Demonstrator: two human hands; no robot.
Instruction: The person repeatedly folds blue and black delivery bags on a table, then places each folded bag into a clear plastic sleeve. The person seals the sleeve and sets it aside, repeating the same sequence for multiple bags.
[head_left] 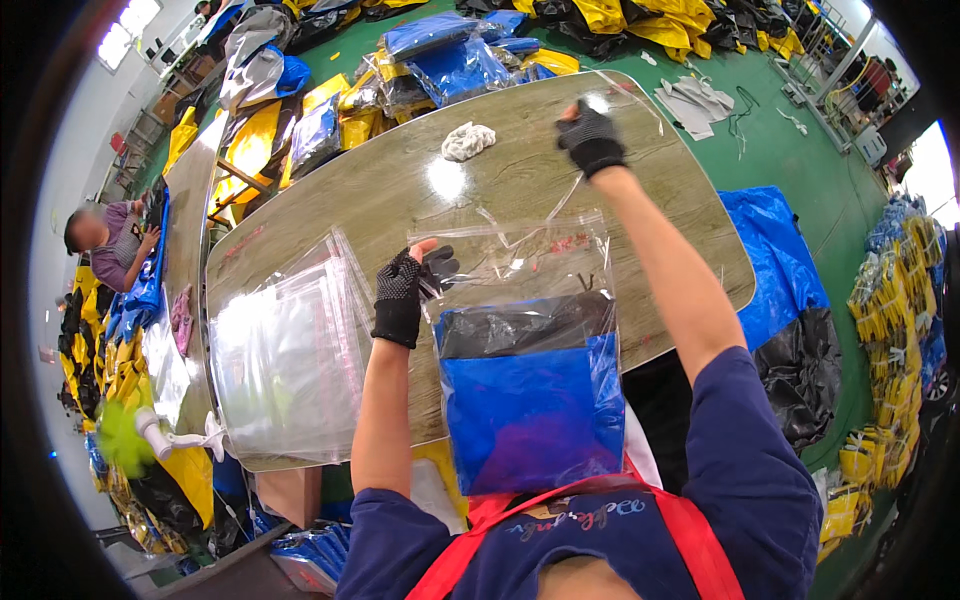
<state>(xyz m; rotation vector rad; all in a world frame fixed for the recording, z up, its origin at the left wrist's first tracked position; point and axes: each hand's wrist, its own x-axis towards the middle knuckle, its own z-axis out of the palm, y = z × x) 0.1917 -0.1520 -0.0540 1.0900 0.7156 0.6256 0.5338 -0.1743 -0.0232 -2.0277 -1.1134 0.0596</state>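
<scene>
**Folded garment held in a clear bag over the wood-grain worktop**

A green workshop floor strewn with yellow, blue and black bundles is seen around a long wood-grain worktop (520, 170). A clear plastic bag (530, 340) is held upright above the near edge of the worktop, close to the body, and a folded blue and black garment (530, 400) is seen resting in its lower part.

The left hand (405, 290), in a dark dotted glove, is closed on the bag's upper left edge. The right hand (590, 138), gloved likewise, is raised far forward and appears pinched on a thin transparent strip (565, 205) that runs back toward the bag's mouth; the grip itself is too small to be made out surely.

A stack of empty clear bags (285, 360) lies just to the left of the left hand, and a crumpled white cloth (467, 140) lies left of the right hand, well apart from the bag.

The strip would best be drawn off in one even pull, it is judged, while the mouth is kept taut and flat by the left hand, so that the flap can be pressed down without creases.
</scene>
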